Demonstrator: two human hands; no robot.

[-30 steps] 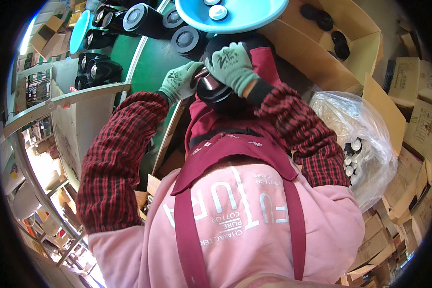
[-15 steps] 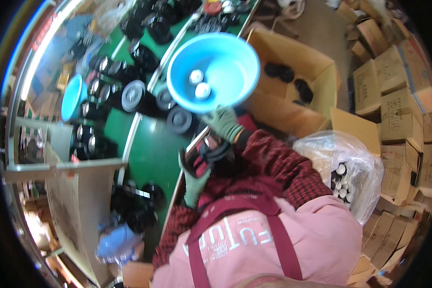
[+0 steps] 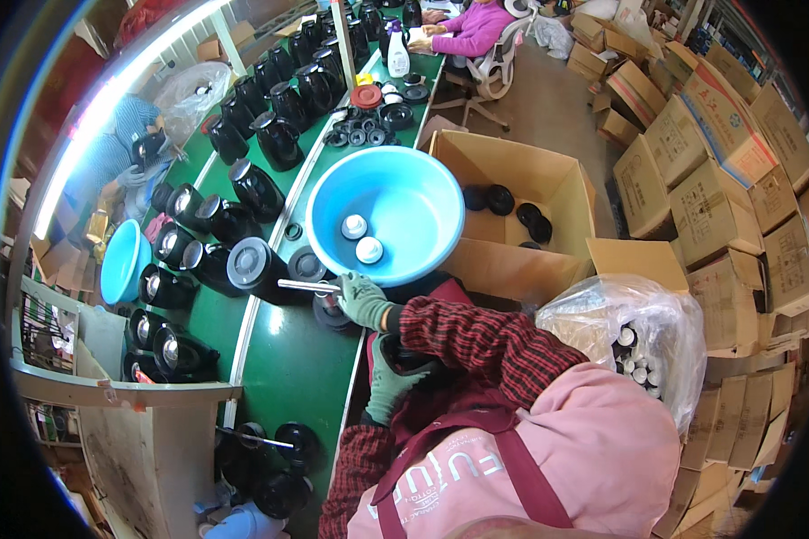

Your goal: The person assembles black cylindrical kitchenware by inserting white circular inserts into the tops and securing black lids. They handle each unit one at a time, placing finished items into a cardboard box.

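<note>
My right hand (image 3: pixel 364 302), in a grey-green glove, is closed at the near rim of a light-blue basin (image 3: pixel 436 211). A thin silver rod (image 3: pixel 309 286) sticks out leftward from its fingers, over a dark round lid (image 3: pixel 331 313) on the green bench. Just below, my gloved left hand (image 3: pixel 390 384) is curled around a dark rounded part (image 3: pixel 408 354) close to my apron; the right sleeve hides some of that part, so its kind is unclear. Two white round caps (image 3: pixel 368 250) lie in the basin. Left of the rod stands a black jug (image 3: pixel 259 266) with a flat grey top.
Rows of black jugs (image 3: pixel 279 141) line the green bench (image 3: pixel 283 359). Black rings and lids (image 3: pixel 365 130) lie beyond the basin. An open carton (image 3: pixel 512 265) and a plastic bag (image 3: pixel 593 305) of white-topped parts sit at right. A person in purple (image 3: pixel 481 31) sits at the far end.
The view has tilted, showing more of the far bench. The silver rod now shows at my right hand. The dark part by my left hand is more covered by my right forearm.
</note>
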